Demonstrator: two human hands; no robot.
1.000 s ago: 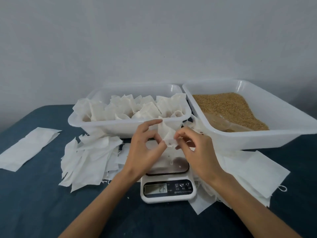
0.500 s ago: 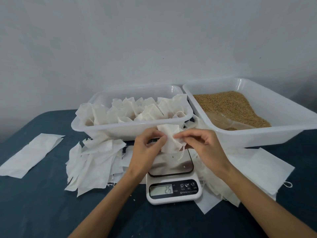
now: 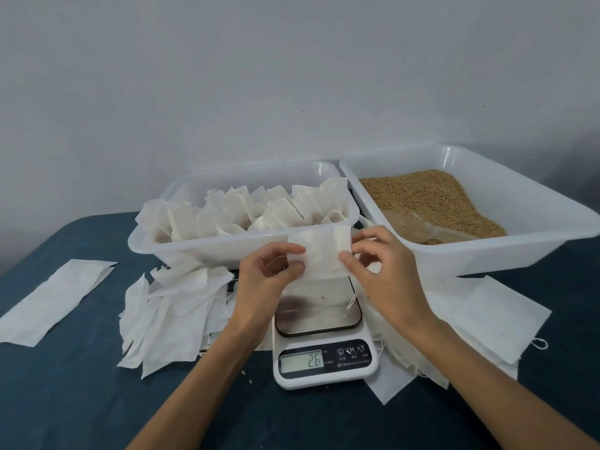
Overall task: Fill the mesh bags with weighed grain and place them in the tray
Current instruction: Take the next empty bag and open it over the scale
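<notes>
Above the scale [image 3: 324,345], the left hand [image 3: 264,280] and right hand [image 3: 383,274] pinch one flat mesh bag [image 3: 319,254] by its two sides.

Two bare forearms entered from near edge, no sleeves in view. Left hand [image 3: 263,280] and right hand [image 3: 386,274] were bare: no gloves, rings, watch or wristband seen. Short, unpainted nails on the visible fingers.
</notes>
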